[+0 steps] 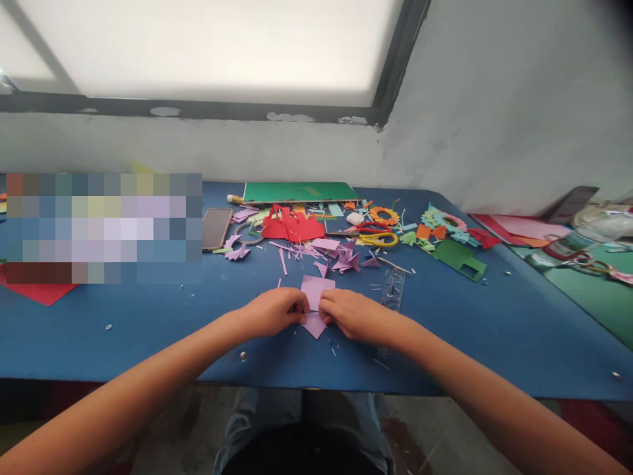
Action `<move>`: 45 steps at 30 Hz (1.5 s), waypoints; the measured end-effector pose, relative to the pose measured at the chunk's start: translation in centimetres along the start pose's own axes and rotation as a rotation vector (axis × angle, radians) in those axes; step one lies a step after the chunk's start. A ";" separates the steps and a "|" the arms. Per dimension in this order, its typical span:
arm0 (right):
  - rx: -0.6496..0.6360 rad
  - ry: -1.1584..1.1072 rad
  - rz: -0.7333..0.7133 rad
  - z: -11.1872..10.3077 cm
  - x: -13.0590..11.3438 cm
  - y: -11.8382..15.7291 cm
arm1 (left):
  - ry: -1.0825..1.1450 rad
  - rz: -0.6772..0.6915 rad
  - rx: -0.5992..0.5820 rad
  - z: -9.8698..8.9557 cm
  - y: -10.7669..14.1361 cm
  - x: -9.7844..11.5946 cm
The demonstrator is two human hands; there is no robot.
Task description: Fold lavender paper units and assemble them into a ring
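Note:
A piece of purple paper (318,291) lies on the blue table in front of me, with a crease running across it and a pointed flap toward me. My left hand (283,309) pinches its left edge at the crease. At the right edge, the curled fingers of my right hand (346,313) grip the same sheet. Folded purple paper pieces (347,258) and thin purple strips lie just beyond. A clear plastic ruler (393,288) is partly hidden under my right forearm.
Yellow-and-red-handled scissors (378,237), red folded paper (291,225) and coloured scraps spread behind my hands. A phone (216,228) lies left of them, a green board (299,191) at the back. Green cut paper (459,259) is on the right. A blurred patch covers the far left.

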State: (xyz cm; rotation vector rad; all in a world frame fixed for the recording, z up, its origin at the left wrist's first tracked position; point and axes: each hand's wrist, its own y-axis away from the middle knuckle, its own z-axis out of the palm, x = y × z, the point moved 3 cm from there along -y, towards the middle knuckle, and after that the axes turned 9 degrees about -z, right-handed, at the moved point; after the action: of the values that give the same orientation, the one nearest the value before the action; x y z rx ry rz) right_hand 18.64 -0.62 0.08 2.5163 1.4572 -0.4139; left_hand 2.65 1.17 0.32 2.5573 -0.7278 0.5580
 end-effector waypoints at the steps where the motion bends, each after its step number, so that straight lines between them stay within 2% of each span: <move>1: 0.013 -0.003 0.011 0.0 0.0 0.0 | -0.009 0.002 0.002 0.0 0.0 0.1; 6: 0.094 -0.030 0.074 -0.3 0.2 -0.1 | -0.080 0.022 0.023 -0.3 0.1 0.4; 9: 0.137 -0.024 0.053 -0.3 0.3 0.0 | -0.143 0.056 0.059 -0.2 0.5 0.6; 13: 0.237 0.038 0.022 0.4 -0.2 0.7 | -0.261 0.105 0.160 0.7 1.7 0.9; 17: 0.311 0.138 0.017 1.5 -1.2 1.8 | -0.395 0.191 0.199 1.9 3.3 1.4; 24: 0.309 0.310 -0.002 2.0 -2.9 2.8 | -0.576 0.255 0.248 2.5 4.3 2.1; 31: 0.241 0.359 0.003 2.0 -3.2 2.6 | -0.645 0.183 0.248 3.2 4.4 3.0; 36: 0.198 0.322 0.063 2.0 -4.1 2.9 | -0.618 0.085 0.205 3.9 5.2 3.6; 41: 0.180 0.306 0.178 2.0 -5.6 2.5 | -0.567 0.004 0.147 2.4 4.3 4.6; 45: 0.189 0.232 0.284 1.0 -4.3 1.6 | -0.527 -0.054 0.106 1.1 2.9 5.3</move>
State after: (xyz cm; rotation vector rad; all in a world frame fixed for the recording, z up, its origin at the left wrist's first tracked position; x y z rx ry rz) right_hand 17.85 -5.15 0.66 2.9524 1.1484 -0.2245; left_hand 5.46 -3.76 2.80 2.8418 -0.8088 -0.1129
